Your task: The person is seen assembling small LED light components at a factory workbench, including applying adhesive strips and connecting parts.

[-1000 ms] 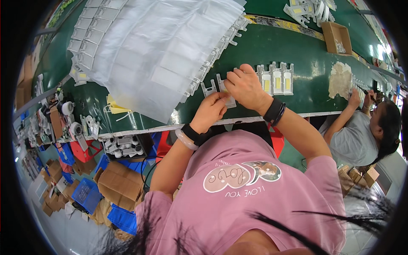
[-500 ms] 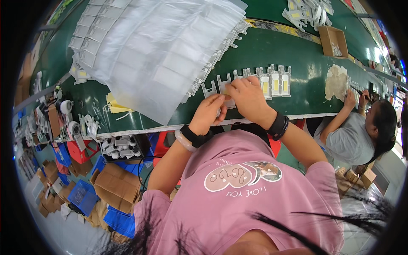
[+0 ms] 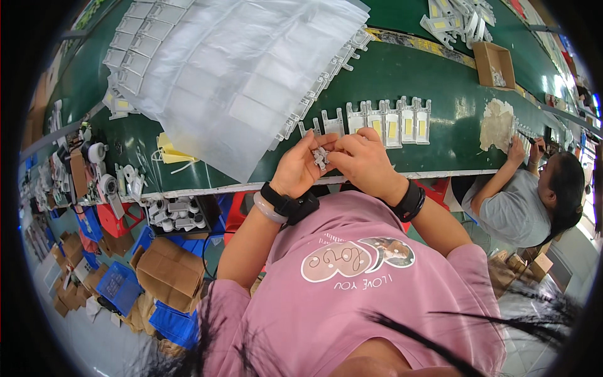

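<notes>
Small whitish plastic pieces [image 3: 321,158] lie in the cupped palm and fingers of my left hand [image 3: 300,164], just above the table's front edge. My right hand [image 3: 363,161] is beside it, its thumb and fingertips pinched together at the edge of those pieces. What the right fingertips hold is hidden. Beyond my hands stands a row of clear-white plastic holders [image 3: 392,125], several with a yellow strip. Two holders at the row's left end, one of them this frame-shaped holder [image 3: 333,123], show no yellow strip; my left hand partly covers the leftmost.
Translucent sheeting [image 3: 220,81] covers many more holders at left on the green table [image 3: 389,69]. Yellow paper [image 3: 171,154] lies near the front edge. A pile of holders [image 3: 458,24] and an open cardboard box [image 3: 494,65] are at far right. A co-worker [image 3: 518,204] works at right.
My right hand has drawn back from the row of holders to my left hand. The left hand has turned palm up, and the small pieces in it now show.
</notes>
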Demonstrator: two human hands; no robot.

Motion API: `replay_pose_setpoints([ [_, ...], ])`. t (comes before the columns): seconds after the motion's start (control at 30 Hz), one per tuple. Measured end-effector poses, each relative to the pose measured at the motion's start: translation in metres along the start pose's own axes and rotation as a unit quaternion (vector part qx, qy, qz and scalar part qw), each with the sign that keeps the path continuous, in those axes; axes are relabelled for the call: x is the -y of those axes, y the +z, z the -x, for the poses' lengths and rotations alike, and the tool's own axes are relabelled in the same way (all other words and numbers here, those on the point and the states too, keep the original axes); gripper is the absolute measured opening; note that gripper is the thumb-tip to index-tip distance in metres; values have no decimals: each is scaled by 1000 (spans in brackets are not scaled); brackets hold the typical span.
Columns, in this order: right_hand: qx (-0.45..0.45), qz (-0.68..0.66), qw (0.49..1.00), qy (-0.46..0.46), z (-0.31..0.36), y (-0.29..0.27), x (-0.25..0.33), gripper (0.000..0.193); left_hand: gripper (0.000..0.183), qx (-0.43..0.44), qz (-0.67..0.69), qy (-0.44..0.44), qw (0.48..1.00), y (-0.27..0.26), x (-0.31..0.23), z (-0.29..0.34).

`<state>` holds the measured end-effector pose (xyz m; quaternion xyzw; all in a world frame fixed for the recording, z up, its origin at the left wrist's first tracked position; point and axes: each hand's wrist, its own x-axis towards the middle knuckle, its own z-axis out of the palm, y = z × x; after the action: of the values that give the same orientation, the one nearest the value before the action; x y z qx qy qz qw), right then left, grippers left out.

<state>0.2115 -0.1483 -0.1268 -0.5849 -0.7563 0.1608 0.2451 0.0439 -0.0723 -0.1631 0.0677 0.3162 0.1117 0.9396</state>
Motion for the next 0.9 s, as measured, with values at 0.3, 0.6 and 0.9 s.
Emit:
replay_pose_setpoints([
  [0.3,-8,-17,1000,4,-1,-5,-3,12,37,-20,-50,22,998,13,-3,4],
  [0.6,-93,-283,942,154,2,-12,3,10,41,50,-165,46,984,13,-5,9],
  [0.9,-122,-367,907,168,4,-21,14,11,30,69,-140,31,987,28,-13,21],
])
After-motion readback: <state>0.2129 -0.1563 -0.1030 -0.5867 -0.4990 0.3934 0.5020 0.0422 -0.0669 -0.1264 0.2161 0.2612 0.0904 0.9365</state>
